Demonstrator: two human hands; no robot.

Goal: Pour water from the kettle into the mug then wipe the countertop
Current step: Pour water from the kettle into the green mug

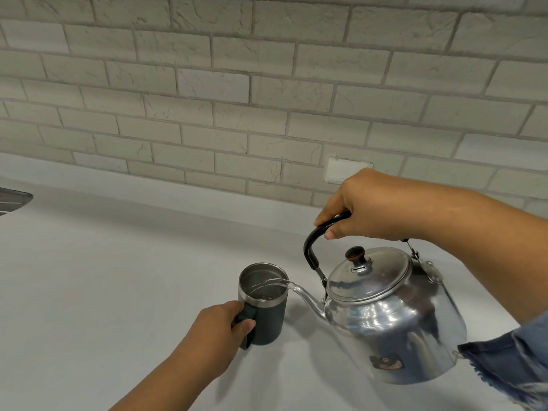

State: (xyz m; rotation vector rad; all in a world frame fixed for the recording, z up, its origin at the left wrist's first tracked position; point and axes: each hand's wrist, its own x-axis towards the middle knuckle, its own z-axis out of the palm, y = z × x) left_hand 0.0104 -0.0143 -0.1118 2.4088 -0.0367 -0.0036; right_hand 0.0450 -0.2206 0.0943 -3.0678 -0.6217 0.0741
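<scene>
A shiny metal kettle (394,318) with a black handle and a black lid knob is tilted to the left above the white countertop (118,292). My right hand (367,206) is shut on the kettle's handle from above. A thin stream of water runs from the spout into a dark mug (271,315) with a steel rim and steel inside, which stands upright on the counter. My left hand (219,333) grips the mug's handle on its near left side. Some water shows in the mug.
A pale brick-pattern wall (267,99) rises behind the counter, with a white outlet plate (341,170) just behind my right hand. A grey metal edge (13,200) juts in at the far left. A frayed denim sleeve (510,363) hangs at the lower right.
</scene>
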